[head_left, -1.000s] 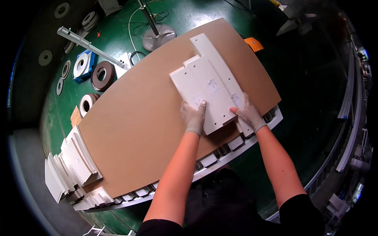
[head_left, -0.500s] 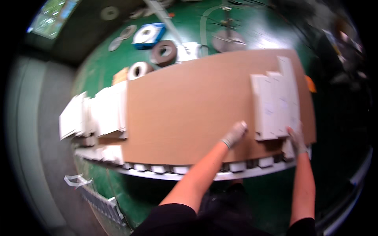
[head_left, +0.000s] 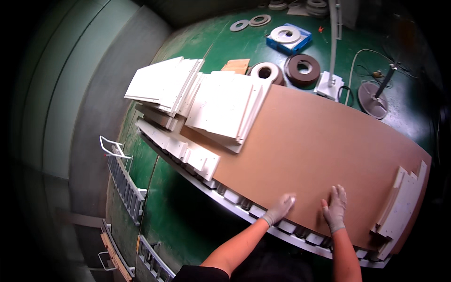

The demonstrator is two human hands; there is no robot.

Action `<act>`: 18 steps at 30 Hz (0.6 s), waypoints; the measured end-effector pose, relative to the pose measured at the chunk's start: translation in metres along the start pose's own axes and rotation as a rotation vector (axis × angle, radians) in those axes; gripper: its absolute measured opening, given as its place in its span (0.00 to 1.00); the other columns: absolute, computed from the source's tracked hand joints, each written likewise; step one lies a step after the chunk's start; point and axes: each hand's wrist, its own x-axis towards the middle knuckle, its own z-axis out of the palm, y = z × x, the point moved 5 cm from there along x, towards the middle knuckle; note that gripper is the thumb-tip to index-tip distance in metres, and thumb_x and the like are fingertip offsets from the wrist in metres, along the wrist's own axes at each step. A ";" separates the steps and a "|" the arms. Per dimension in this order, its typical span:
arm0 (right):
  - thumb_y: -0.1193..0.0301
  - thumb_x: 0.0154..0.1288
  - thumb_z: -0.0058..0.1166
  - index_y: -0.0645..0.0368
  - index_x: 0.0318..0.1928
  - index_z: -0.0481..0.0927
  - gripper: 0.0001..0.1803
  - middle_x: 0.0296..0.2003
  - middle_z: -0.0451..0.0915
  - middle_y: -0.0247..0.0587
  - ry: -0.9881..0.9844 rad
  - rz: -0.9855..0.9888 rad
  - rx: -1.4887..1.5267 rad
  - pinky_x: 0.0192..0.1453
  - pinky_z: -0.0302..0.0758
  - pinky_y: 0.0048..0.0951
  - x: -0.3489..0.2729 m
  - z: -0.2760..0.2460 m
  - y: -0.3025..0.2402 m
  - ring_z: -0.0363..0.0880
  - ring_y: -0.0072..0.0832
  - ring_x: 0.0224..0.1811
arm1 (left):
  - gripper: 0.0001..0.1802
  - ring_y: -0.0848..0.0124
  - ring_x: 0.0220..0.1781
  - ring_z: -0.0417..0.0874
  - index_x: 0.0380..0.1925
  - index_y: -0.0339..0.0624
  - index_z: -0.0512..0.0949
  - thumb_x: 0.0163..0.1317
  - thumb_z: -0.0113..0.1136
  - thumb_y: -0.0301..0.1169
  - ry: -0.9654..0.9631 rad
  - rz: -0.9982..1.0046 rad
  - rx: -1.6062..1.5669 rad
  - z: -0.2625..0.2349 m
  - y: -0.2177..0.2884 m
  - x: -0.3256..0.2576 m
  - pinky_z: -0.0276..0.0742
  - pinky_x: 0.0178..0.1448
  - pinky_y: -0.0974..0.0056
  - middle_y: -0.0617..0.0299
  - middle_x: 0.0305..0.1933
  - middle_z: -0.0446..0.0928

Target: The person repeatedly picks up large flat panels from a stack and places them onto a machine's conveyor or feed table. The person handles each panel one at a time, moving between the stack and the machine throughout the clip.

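Both my hands wear pale gloves and are above the near part of a large brown board (head_left: 324,145). My left hand (head_left: 281,209) is closed near the board's front edge, with a small whitish spot at its fingers that I cannot make out. To its right, my right hand (head_left: 335,207) is open, fingers stretched forward and thumb apart, holding nothing. White panels (head_left: 401,204) lie stacked at the board's right end, away from the right hand. On the left end are taller stacks of white panels (head_left: 221,103) and a row of narrow white strips (head_left: 174,143).
Under the board runs a roller conveyor with a white rail (head_left: 221,203). Behind it, rolls of edge banding (head_left: 303,69), a blue box (head_left: 289,40) and a stand with a round base (head_left: 373,99) are on the green floor. A metal roller section (head_left: 126,181) is at the left.
The view has swung left. My right hand has left the white panels at the right end and moved over the brown board, nearer my left hand, which stays closed.
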 end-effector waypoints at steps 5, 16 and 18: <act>0.47 0.57 0.67 0.59 0.74 0.68 0.49 0.78 0.59 0.55 -0.007 -0.293 -0.244 0.86 0.39 0.65 0.084 0.077 -0.122 0.49 0.56 0.83 | 0.20 0.71 0.58 0.81 0.59 0.34 0.79 0.80 0.55 0.40 0.375 0.014 0.037 -0.211 0.076 0.095 0.77 0.67 0.62 0.59 0.54 0.82; 0.42 0.62 0.62 0.58 0.78 0.64 0.51 0.80 0.57 0.53 -0.136 -0.358 -0.326 0.88 0.33 0.62 0.199 0.133 -0.255 0.45 0.51 0.86 | 0.37 0.37 0.72 0.73 0.71 0.30 0.66 0.68 0.62 0.41 0.733 -0.032 0.918 -0.593 0.060 0.261 0.67 0.78 0.46 0.31 0.70 0.71; 0.42 0.60 0.62 0.56 0.77 0.65 0.51 0.80 0.58 0.53 -0.133 -0.361 -0.333 0.88 0.35 0.62 0.200 0.132 -0.255 0.46 0.52 0.85 | 0.42 0.37 0.75 0.69 0.73 0.29 0.63 0.68 0.64 0.46 0.725 -0.126 0.973 -0.612 0.052 0.285 0.65 0.79 0.46 0.30 0.74 0.68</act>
